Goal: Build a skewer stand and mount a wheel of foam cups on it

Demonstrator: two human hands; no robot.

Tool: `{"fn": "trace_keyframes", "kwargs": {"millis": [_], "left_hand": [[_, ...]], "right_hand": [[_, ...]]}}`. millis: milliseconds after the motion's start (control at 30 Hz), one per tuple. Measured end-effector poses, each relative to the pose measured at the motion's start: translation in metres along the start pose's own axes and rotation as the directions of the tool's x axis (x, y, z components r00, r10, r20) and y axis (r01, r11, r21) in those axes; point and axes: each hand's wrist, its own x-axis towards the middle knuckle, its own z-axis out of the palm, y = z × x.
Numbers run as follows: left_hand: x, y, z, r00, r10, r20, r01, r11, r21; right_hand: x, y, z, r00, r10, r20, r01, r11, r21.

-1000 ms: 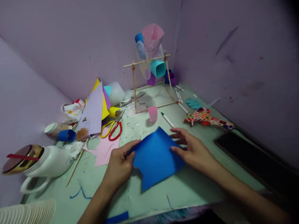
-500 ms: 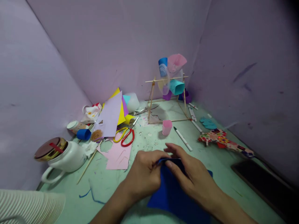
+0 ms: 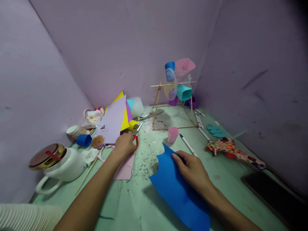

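Observation:
My right hand (image 3: 191, 165) pinches a sheet of blue paper (image 3: 178, 189) by its upper right edge, thumb on top. The sheet's left end has curved notches cut into it, and it tilts over the table. Over at the left, my left hand (image 3: 125, 144) is closed on the handles of a pair of scissors (image 3: 137, 144). One red handle loop and the metal blades show past the hand; the other loop is hidden. Under that wrist lies pink paper (image 3: 125, 168) with pieces cut out. A small pink paper cup shape (image 3: 172, 134) stands beyond the blue sheet.
Behind stands a stick frame (image 3: 156, 106) bearing a wheel with coloured paper cups. Pens (image 3: 187, 145), a patterned glue gun (image 3: 231, 148) and a dark phone-like slab (image 3: 271, 195) lie right. A white teapot-like mug (image 3: 69, 166), coloured sheets (image 3: 113, 118) and ribbed white cups (image 3: 29, 216) stand left.
My left hand has let go of the blue paper and moved left onto the scissors. The right hand keeps the paper, which has swung so its notched end faces left.

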Motion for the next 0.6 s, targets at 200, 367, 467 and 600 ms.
{"fn": "trace_keyframes", "kwargs": {"millis": [200,367,467,600], "left_hand": [[-0.009,0.005,-0.017,0.99,-0.104,-0.092,0.095,0.991,-0.097],[-0.085,0.004,-0.023,0.976,-0.196,-0.093,0.161,0.942,-0.296],[-0.147,0.006,-0.006,0.981,-0.18,0.076,0.19,0.792,-0.58],[-0.209,0.004,0.022,0.999,-0.045,0.003,0.039,0.838,-0.544]], "right_hand": [[-0.002,0.006,0.001,0.998,-0.014,-0.063,0.013,1.0,-0.026],[-0.005,0.003,-0.001,0.995,-0.022,-0.094,0.021,1.0,-0.014],[-0.006,0.005,-0.002,0.988,-0.034,-0.151,0.035,0.999,0.002],[-0.008,0.006,-0.002,0.97,-0.037,-0.241,0.063,0.993,0.098]]}}
